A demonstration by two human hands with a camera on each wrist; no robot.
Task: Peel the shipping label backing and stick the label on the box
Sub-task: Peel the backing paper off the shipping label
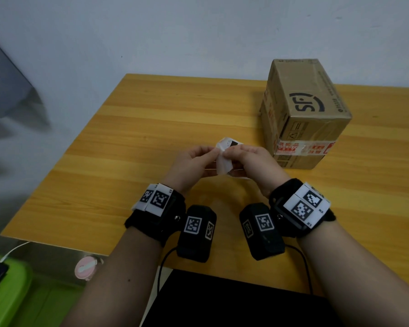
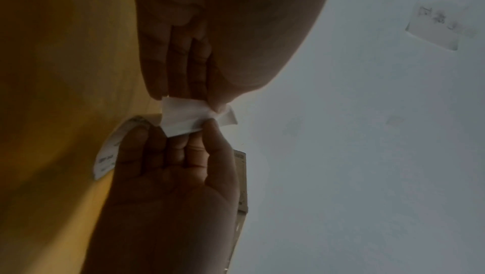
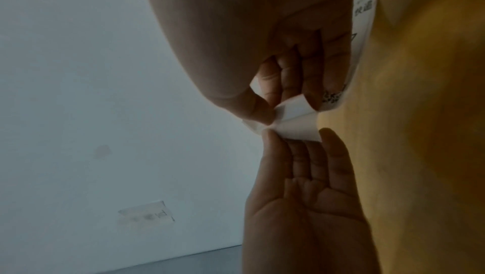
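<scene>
Above the bench (image 1: pixel 151 119), left hand (image 1: pixel 191 161) and right hand (image 1: pixel 250 159) each pinched the label (image 1: pixel 224 159); a hasty pull risked tearing it or folding adhesive onto itself.

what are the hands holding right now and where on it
Both hands, left hand and right hand, pinch the shipping label at one peeled corner.

Head camera looks down over the table (image 1: pixel 151 109); both wrist cameras (very close) face the pinched label (image 2: pixel 189 116).

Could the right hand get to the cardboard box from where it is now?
Probably yes: the box stands just beyond the right hand with bare table between, but that hand is pinching the label.
</scene>
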